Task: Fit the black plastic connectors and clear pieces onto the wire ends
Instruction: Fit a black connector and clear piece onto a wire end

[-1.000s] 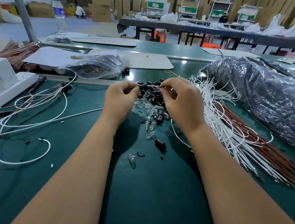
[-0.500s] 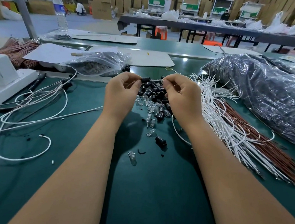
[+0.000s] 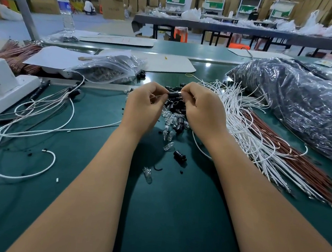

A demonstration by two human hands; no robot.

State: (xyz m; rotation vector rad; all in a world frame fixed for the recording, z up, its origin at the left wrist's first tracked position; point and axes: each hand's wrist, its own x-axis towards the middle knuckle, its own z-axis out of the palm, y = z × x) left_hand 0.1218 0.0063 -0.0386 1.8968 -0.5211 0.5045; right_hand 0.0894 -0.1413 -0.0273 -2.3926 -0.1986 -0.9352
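A: Item one, hands. Left hand [image 3: 145,102] and right hand [image 3: 200,104] meet just above the far end of the parts heap, fingers curled, both pinching the same black connector [image 3: 173,95].

B: Contents of the pinch?

A: Connector lies sideways between the fingertips. A small pale, shiny tip shows at its right end, against the right hand's fingers; whether that is a clear piece or a wire terminal, I cannot tell.

B: Item two, stock.

A: Loose black connectors and clear pieces [image 3: 171,119] heaped on the green bench [image 3: 97,180], directly beneath the hands. White wires [image 3: 241,119] fanned to the right, brown wires [image 3: 290,155] beside them. Large plastic bag [image 3: 301,106] far right, small bag [image 3: 110,69] far left.

B: Handling note for the present step?

A: Judgement only: keep the connector held firm with the left, push from the right straight along its axis, no twisting. The part is small and probably slips easily; working low over the heap means a dropped piece lands with the stock.
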